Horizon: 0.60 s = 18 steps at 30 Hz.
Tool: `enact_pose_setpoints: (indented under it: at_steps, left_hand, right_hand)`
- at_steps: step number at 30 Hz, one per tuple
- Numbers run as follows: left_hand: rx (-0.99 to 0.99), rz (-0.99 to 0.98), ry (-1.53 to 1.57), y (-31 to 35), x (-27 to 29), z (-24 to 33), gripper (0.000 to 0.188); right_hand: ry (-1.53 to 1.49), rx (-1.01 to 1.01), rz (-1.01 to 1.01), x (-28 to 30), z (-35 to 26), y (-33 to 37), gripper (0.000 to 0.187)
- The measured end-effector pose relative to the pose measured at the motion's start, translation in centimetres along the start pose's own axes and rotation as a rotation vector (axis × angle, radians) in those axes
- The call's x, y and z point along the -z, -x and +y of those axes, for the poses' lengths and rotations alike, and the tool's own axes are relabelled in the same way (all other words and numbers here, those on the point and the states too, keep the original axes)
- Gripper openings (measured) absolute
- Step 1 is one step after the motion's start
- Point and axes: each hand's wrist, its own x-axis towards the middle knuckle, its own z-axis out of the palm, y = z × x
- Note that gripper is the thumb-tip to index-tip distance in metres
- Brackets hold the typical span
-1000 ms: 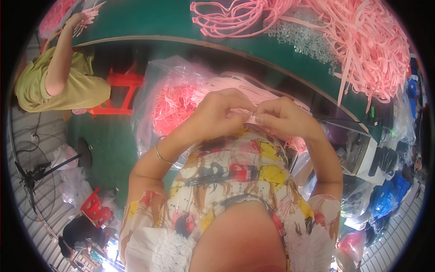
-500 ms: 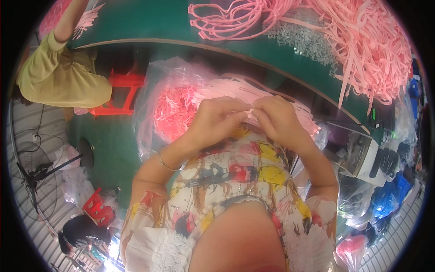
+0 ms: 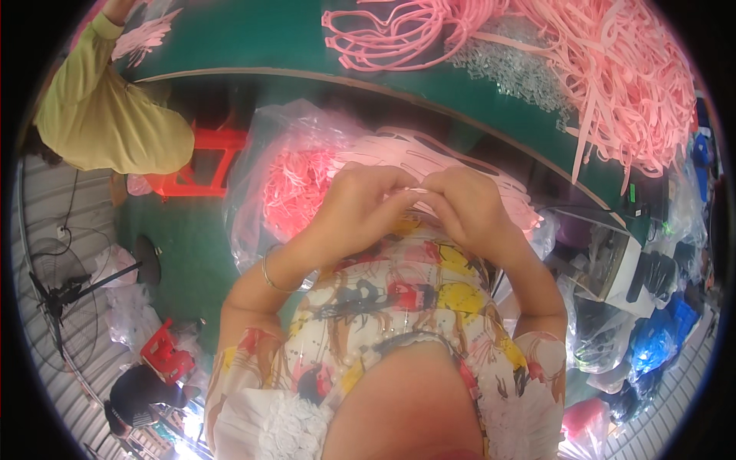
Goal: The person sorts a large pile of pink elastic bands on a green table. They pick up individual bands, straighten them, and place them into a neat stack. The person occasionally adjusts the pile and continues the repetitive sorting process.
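My left hand (image 3: 362,203) and my right hand (image 3: 469,203) meet in front of my body, over my lap. Thumbs and fingertips of both pinch a small pale pink strip (image 3: 416,192), most of which the fingers cover. Just beyond them lies a bundle of flat pink straps (image 3: 452,157), partly hidden behind my hands. Beside my left hand, a clear plastic bag (image 3: 247,180) stands open around a tangle of darker pink strips (image 3: 297,192).
On the green table (image 3: 245,42) ahead lie looped pink straps (image 3: 376,38), small clear plastic pieces (image 3: 510,69) and a big pink strap heap (image 3: 636,92). A person in a yellow-green top (image 3: 115,130) is at left by a red stool (image 3: 203,165). A fan (image 3: 57,291) stands left.
My fingertips have shifted slightly, and a little more of the pink strip shows stretched between them. At the left, the other person's arm has moved up and left.
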Motion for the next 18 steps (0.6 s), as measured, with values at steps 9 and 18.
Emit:
enact_pose_setpoints:
  at_steps: [9,18]
  left_hand:
    - [-0.371,0.274,-0.324,0.2,-1.3,-1.8,0.006]
    - [-0.622,0.117,-0.373,0.3,-1.9,-2.0,0.009]
  right_hand:
    - [-0.267,-0.323,-0.181,0.6,-0.3,-0.5,0.012]
    - [-0.816,-0.72,-0.443,0.5,2.0,-0.5,0.017]
